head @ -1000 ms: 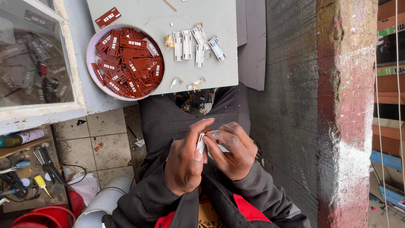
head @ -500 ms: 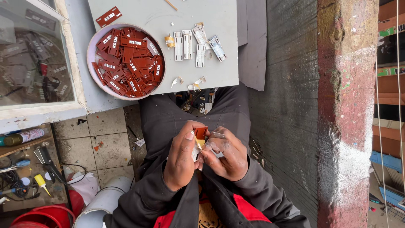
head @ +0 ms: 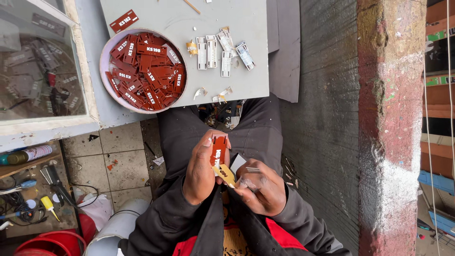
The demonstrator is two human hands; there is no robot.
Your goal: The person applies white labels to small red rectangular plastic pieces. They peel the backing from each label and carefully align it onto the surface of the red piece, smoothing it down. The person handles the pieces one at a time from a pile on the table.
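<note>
- A small red plastic tag [head: 218, 150] is over the person's lap, pinched in the left hand [head: 201, 168]; a yellow strip [head: 224, 174] hangs at its bottom end, touching it
- The right hand [head: 260, 187] is curled shut round a thin silver tool [head: 252, 169], just beside the yellow strip
- I think the work is only partly done; one tag is in hand now
- A round pale bowl [head: 105, 52] on the grey board [head: 237, 28] holds a heap of red tags [head: 144, 71]; too many and too piled up to count; these look left to do
- One more red tag [head: 124, 21] lies alone above the bowl
- About five white flat pieces [head: 222, 52] lie in a row beside the bowl; they may be finished, but I cannot tell
</note>
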